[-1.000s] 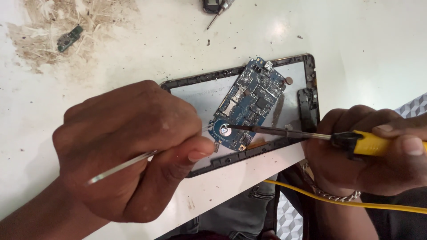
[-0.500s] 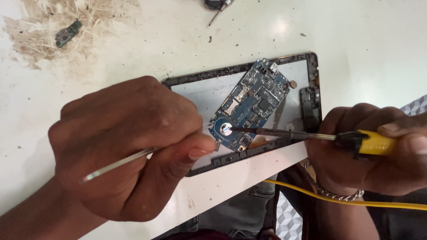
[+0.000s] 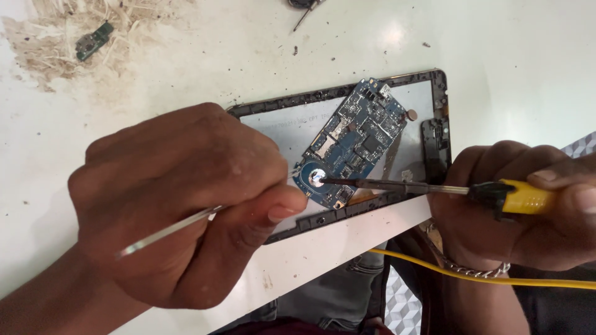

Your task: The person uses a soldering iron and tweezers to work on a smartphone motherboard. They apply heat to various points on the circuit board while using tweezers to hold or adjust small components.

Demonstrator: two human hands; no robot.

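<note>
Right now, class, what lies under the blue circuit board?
The blue circuit board lies tilted on the pale back panel inside the dark device frame. The panel area directly beneath the board is covered; the left hand hides the frame's left end.

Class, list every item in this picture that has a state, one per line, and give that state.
Black tablet frame: opened, back cover off.
Blue circuit board: exposed, lying askew in frame.
Yellow-handled soldering iron: gripped by right hand, tip on board.
Thin silver wire: pinched in left hand.
</note>
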